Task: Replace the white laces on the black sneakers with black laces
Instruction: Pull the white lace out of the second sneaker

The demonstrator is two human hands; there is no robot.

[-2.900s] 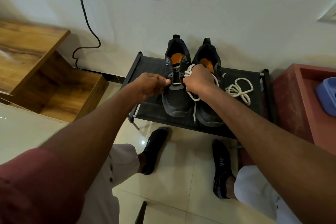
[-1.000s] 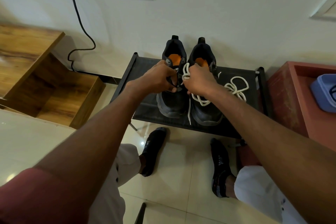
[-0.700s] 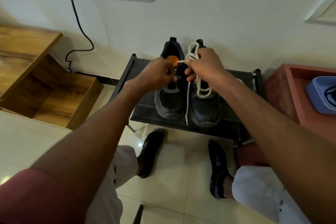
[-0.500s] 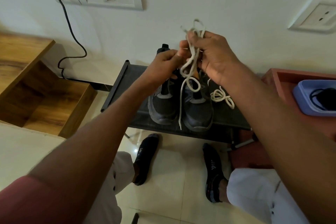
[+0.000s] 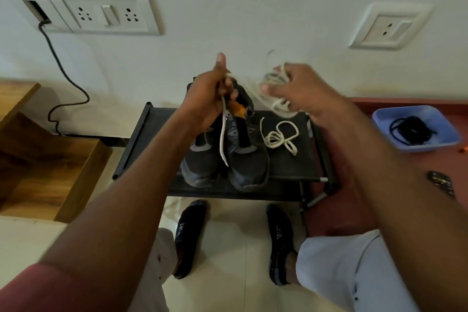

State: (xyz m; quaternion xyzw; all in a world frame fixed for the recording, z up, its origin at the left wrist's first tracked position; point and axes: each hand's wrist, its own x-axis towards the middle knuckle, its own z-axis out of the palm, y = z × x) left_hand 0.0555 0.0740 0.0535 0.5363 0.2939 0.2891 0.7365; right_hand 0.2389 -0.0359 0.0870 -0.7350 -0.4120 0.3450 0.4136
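My left grip (image 5: pixel 215 94) pinches one end of the white lace (image 5: pixel 222 132) while my right grip (image 5: pixel 291 91) bunches the rest above the black sneakers (image 5: pixel 222 165).

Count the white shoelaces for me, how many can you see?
2. One white lace is held up between the left hand and the right hand. The other white lace lies loose on the black rack, beside the sneakers.
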